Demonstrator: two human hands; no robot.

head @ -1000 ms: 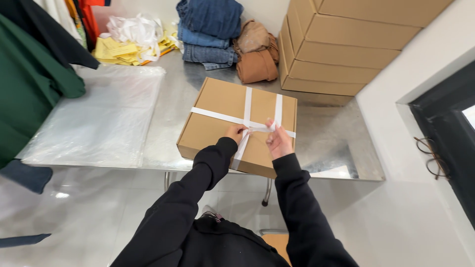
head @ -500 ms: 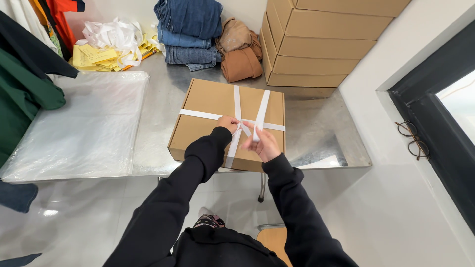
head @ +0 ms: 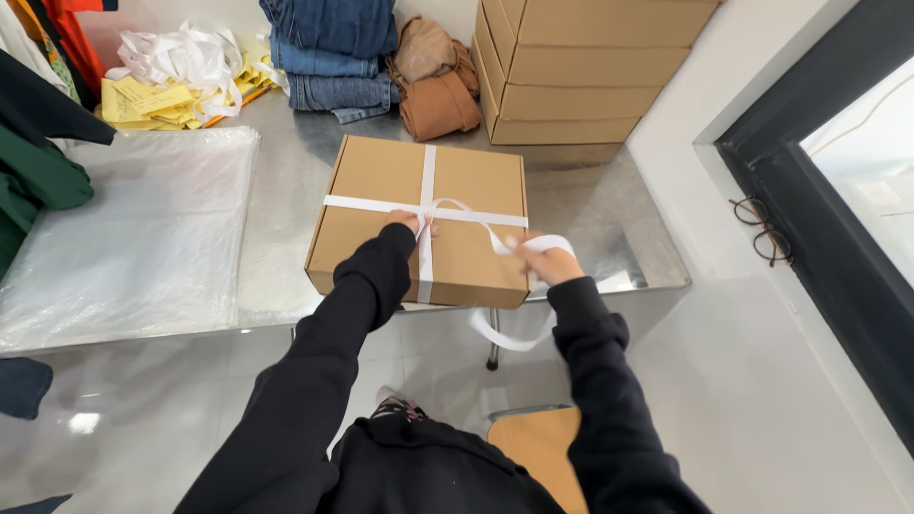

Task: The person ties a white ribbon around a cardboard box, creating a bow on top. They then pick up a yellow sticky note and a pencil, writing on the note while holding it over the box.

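Note:
A flat brown cardboard box (head: 381,181) lies on a shiny metal table (head: 590,219), crossed lengthwise and widthwise by a white ribbon (head: 427,171). My left hand (head: 407,223) presses on the ribbon where the two bands cross, near the box's front half. My right hand (head: 545,263) is off the box's front right corner, pinching a loose ribbon end that runs up to the crossing. A slack loop of ribbon (head: 505,335) hangs below that hand, past the table edge. Both arms wear black sleeves.
Clear plastic sheeting (head: 133,238) covers the table's left part. At the back stand stacked cardboard boxes (head: 571,86), folded jeans (head: 333,48), a brown garment (head: 433,90) and yellow papers with white ribbon scraps (head: 176,76). Eyeglasses (head: 757,228) rest on the right ledge.
My right hand has moved from the ribbon crossing out to the right, drawing a ribbon end with it. My left hand stays at the crossing. The view has shifted slightly.

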